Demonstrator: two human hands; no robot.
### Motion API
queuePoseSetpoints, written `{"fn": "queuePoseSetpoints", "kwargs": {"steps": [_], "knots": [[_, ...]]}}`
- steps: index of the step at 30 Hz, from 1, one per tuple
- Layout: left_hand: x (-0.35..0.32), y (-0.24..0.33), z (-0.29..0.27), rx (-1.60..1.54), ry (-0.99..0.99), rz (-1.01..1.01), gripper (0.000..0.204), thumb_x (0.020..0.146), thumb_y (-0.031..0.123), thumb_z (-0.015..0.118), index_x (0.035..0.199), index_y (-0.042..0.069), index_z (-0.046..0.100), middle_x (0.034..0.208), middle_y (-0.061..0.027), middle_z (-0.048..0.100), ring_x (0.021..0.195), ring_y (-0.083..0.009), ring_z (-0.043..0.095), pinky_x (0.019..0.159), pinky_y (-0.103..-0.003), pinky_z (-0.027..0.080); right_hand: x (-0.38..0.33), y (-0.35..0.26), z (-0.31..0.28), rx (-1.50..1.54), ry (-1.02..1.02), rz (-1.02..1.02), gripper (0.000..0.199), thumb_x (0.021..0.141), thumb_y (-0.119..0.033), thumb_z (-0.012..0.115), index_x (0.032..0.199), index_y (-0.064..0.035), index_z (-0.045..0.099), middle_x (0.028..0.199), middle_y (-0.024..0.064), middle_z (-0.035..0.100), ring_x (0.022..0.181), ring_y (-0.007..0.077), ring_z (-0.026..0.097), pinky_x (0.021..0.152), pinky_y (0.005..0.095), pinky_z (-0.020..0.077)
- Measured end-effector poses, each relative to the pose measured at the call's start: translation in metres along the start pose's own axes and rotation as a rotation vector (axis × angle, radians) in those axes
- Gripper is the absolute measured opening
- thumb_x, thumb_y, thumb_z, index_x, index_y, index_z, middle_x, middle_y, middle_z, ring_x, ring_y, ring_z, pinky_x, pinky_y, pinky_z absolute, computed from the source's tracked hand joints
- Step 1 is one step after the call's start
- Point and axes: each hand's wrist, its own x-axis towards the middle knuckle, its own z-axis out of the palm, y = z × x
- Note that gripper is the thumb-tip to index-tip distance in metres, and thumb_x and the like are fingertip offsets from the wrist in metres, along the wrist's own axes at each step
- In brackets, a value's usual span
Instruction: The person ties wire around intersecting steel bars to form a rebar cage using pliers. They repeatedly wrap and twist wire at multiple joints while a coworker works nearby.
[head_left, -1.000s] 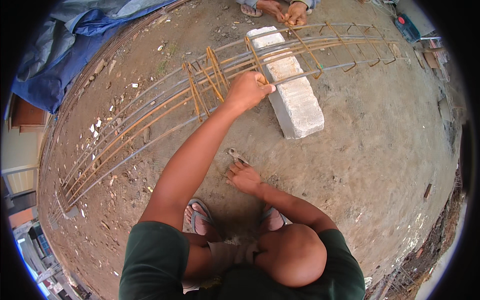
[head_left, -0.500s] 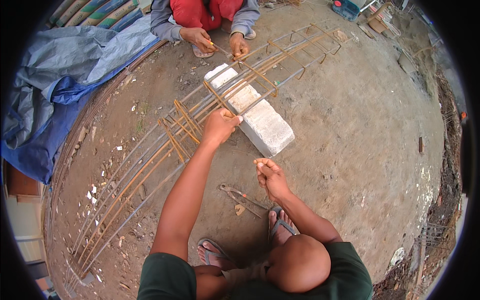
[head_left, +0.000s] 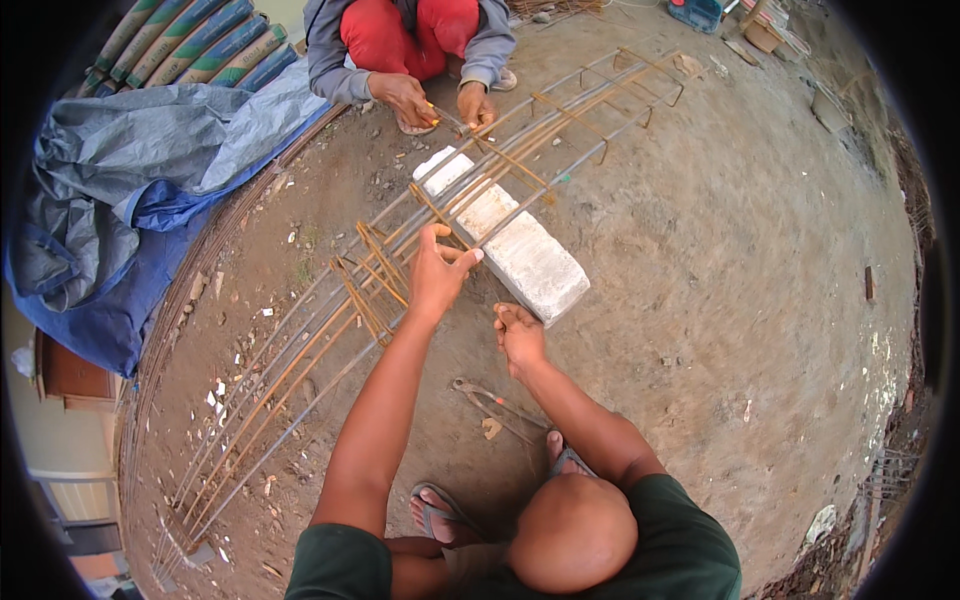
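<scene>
A long rebar cage (head_left: 545, 188) of thin bars and rusty square stirrups runs diagonally across the ground, resting on a pale concrete block (head_left: 535, 262). My left hand (head_left: 437, 275) is at the near side of the cage, beside a stirrup corner. Its thumb and index finger are spread apart, with the thumb tip close to the nearest bar. Lower and to the right, my right hand (head_left: 520, 338) is closed in a pinch near the block's front end; what it pinches is too small to make out. Pincers (head_left: 492, 402) with long handles lie on the ground before my feet.
Across the cage a squatting person works at a bar with both hands (head_left: 405, 100), one holding a tool with yellow-orange on it. Several loose stirrups (head_left: 368, 275) lean bunched on the cage. A grey-blue tarpaulin (head_left: 130, 170) and stacked sacks (head_left: 190, 45) lie at the left.
My left hand has loosened from the stirrup corner, its index finger lifting away from the thumb. My right hand has moved slightly left and up, toward the block. The view has shifted a little.
</scene>
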Motion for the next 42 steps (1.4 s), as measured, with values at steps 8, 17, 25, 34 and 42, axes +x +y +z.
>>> {"fn": "queuePoseSetpoints", "kwargs": {"steps": [8, 17, 25, 34, 42], "knots": [[0.007, -0.015, 0.004, 0.189, 0.123, 0.042, 0.070, 0.079, 0.038, 0.093, 0.126, 0.000, 0.056, 0.104, -0.0150, 0.071, 0.086, -0.0216, 0.071, 0.076, -0.037, 0.058, 0.003, 0.014, 0.009, -0.064, -0.042, 0.075, 0.015, 0.107, -0.020, 0.062, 0.110, -0.0067, 0.067, 0.076, -0.0029, 0.059, 0.054, 0.0077, 0.045, 0.048, 0.0264, 0.0365], [0.005, -0.014, 0.004, 0.145, 0.110, -0.080, 0.072, 0.076, 0.045, 0.093, 0.121, -0.003, 0.062, 0.105, -0.0168, 0.071, 0.092, -0.0268, 0.070, 0.082, -0.041, 0.059, 0.005, 0.021, 0.003, -0.113, -0.004, 0.116, 0.016, 0.107, -0.020, 0.061, 0.112, -0.0064, 0.066, 0.077, -0.0024, 0.059, 0.056, 0.0077, 0.045, 0.050, 0.0259, 0.0364], [0.006, -0.002, -0.001, 0.171, 0.007, -0.127, 0.055, 0.084, 0.044, 0.088, 0.110, -0.002, 0.074, 0.100, -0.0155, 0.076, 0.090, -0.0232, 0.072, 0.078, -0.038, 0.058, 0.025, -0.022, 0.036, 0.059, -0.317, -0.002, 0.019, 0.109, -0.024, 0.060, 0.119, -0.0083, 0.064, 0.081, -0.0038, 0.060, 0.060, 0.0054, 0.050, 0.051, 0.0232, 0.0379], [0.009, -0.009, -0.001, 0.018, -0.082, -0.143, 0.037, 0.092, 0.037, 0.082, 0.098, 0.000, 0.081, 0.087, -0.0082, 0.079, 0.076, -0.0146, 0.074, 0.068, -0.033, 0.055, -0.009, -0.018, 0.026, -0.082, -0.270, -0.079, 0.020, 0.110, -0.023, 0.059, 0.117, -0.0072, 0.067, 0.085, -0.0015, 0.065, 0.064, 0.0064, 0.054, 0.056, 0.0243, 0.0447], [0.012, -0.014, 0.000, -0.053, -0.130, -0.117, 0.032, 0.095, 0.031, 0.079, 0.104, 0.000, 0.079, 0.088, -0.0077, 0.078, 0.073, -0.0129, 0.073, 0.064, -0.031, 0.055, -0.001, -0.017, 0.030, -0.085, -0.205, -0.124, 0.018, 0.110, -0.022, 0.058, 0.114, -0.0063, 0.067, 0.082, -0.0013, 0.064, 0.064, 0.0062, 0.054, 0.057, 0.0246, 0.0460]]}}
